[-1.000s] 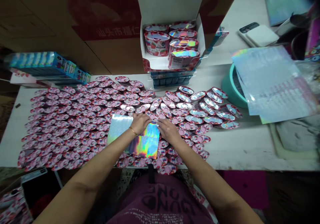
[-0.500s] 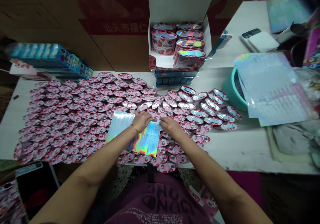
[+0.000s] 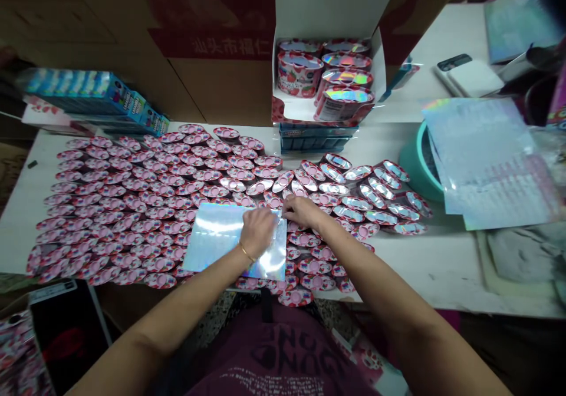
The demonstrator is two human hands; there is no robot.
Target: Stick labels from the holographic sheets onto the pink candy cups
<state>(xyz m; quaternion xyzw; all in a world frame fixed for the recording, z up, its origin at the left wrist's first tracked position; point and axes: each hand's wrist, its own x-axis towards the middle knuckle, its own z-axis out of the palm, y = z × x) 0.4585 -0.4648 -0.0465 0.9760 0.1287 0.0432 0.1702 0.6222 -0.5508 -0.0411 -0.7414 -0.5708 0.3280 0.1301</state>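
A shiny holographic sheet [image 3: 216,240] lies on top of the packed rows of oval tubs in front of me. My left hand [image 3: 257,231], with a thin bracelet at the wrist, is over the sheet's right part; its fingers are smeared by motion. At the sheet's upper right corner my right hand [image 3: 301,210] is closed, thumb and fingers pinched on the edge. Small strawberry-print oval tubs [image 3: 150,198] stand close together all around both hands. Those on the right [image 3: 371,195] have silvery tops, while most others show pink round centres.
Behind the tubs stands an open display box [image 3: 325,107] with similar tubs. Blue boxes [image 3: 110,104] are stacked at the back left. On the right, more holographic sheets [image 3: 490,154] lie over a teal bin [image 3: 411,160]. A white phone-like device [image 3: 469,75] lies behind them.
My left hand has shifted down the sheet, away from the corner. My right hand stays near that corner with its fingers more curled. The sheet lies slightly lower and straighter; the view has shifted a little.
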